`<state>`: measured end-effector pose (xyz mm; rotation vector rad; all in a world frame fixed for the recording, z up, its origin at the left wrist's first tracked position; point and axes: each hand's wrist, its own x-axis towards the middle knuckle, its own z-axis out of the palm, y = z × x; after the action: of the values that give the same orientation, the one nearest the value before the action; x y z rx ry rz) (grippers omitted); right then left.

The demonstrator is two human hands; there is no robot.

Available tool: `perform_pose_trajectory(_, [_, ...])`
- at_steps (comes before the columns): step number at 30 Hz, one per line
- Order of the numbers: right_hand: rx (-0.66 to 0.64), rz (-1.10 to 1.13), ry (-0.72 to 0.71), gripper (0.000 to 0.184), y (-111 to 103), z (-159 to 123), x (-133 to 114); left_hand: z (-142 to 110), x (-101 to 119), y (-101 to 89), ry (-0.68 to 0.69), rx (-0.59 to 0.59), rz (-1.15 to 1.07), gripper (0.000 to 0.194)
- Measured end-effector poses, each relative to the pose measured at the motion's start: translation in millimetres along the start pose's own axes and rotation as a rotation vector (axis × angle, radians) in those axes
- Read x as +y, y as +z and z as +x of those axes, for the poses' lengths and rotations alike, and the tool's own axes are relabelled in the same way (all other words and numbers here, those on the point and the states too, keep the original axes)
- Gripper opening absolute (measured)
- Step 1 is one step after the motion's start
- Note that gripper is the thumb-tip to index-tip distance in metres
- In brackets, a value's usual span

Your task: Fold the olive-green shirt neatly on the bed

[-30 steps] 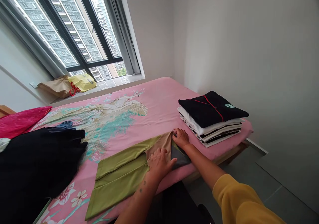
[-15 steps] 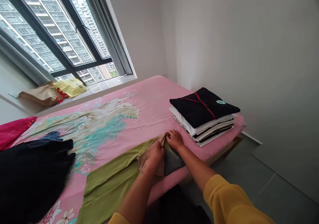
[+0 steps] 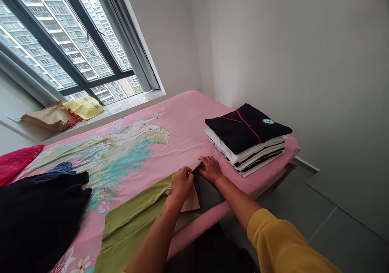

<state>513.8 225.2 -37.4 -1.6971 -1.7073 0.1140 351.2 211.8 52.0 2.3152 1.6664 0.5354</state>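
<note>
Left hand [image 3: 181, 184]: fingers curled, their tips drawn together in a pinch on the tan panel [image 3: 191, 201] of the green garment [image 3: 133, 220]. Right hand [image 3: 212, 169]: fingers bent and partly spread, tips touching the garment's far edge; whether they pinch the cloth cannot be told.

The garment lies on the near edge of the bed [image 3: 182, 111]. Its green part extends left and nearer from the left hand; the tan panel lies beneath and just right of that hand, and the grey part [image 3: 209, 192] lies on the near side of the right hand. The stack [image 3: 251, 159] of folded clothes stands just beyond and right of the right hand.

Compared with half a second earlier, the left hand has shifted left, widening the gap between the hands; the tan panel is drawn left with it, and more grey shows between them. The right hand remains at the far edge.
</note>
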Motion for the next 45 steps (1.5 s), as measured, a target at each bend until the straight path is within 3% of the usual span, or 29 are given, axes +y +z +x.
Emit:
perform_pose_trajectory(5, [-0.032, 0.004, -0.085, 0.013, 1, 11, 5, -7, -4, 6.4, 0.002, -0.008, -0.106, 0.015])
perform_pose_trajectory(10, [-0.022, 0.004, -0.089, 0.012, 2, 15, 6, -24, -16, 12.7, 0.093, -0.001, -0.196, 0.014])
perform_pose_trajectory(15, [-0.043, 0.004, -0.114, 0.018, 3, 17, 6, -49, -40, 23.9, 0.111, 0.085, -0.017, 0.025])
perform_pose_trajectory(21, [-0.043, 0.008, -0.096, 0.012, 4, 24, 8, -75, -60, 26.5, 0.248, -0.066, 0.218, 0.059])
perform_pose_trajectory(28, [-0.032, -0.004, -0.086, 0.012, 4, 21, 5, -85, -55, 14.7, 0.314, -0.121, 0.2, 0.075])
perform_pose_trajectory(31, [-0.029, -0.007, -0.078, 0.01, 4, 20, 5, -96, -44, 7.9, 0.36, -0.104, 0.143, 0.063])
perform_pose_trajectory(37, [-0.035, -0.006, -0.086, 0.014, 2, 20, 6, -118, -30, 5.0, 0.272, 0.0, 0.059, 0.018])
perform_pose_trajectory(41, [-0.048, -0.015, -0.086, 0.012, 3, 20, 7, -124, -31, 6.3, 0.225, 0.051, 0.057, 0.021])
perform_pose_trajectory(45, [-0.048, -0.022, -0.082, 0.012, 3, 20, 8, -123, -24, 4.0, 0.265, 0.015, 0.069, 0.023])
